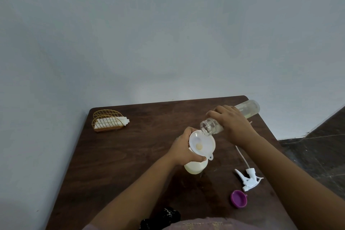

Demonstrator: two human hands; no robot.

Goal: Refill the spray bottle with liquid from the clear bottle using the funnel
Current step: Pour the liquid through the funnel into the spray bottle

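Near the far left corner of the dark wooden tabletop (130, 155) stands a gold wire napkin holder (107, 120) with white napkins (112, 121) in it. Toward the middle of the tabletop, the left hand (183, 148) reaches in from the near edge, forearm stretched forward, and wraps around the neck of the white spray bottle (196, 168), thumb on the near side and fingers curled behind. The bottle stands upright with a white funnel (201, 144) seated in its mouth; a small pool of pale liquid shows at the funnel's centre. Just right of it, the right hand (233, 123) comes in from the near right, wrist bent, palm down, fingers curled over the clear bottle (248, 109). That bottle is tipped almost level, its open mouth hanging over the funnel's far right rim, its base pointing at the far right corner; a little yellowish liquid lies along its lower side. Closer to the near right edge lies the white trigger sprayer head (249, 179), its dip tube running back under the right forearm. Just nearer than it sits a purple cap (239, 199), open side up.
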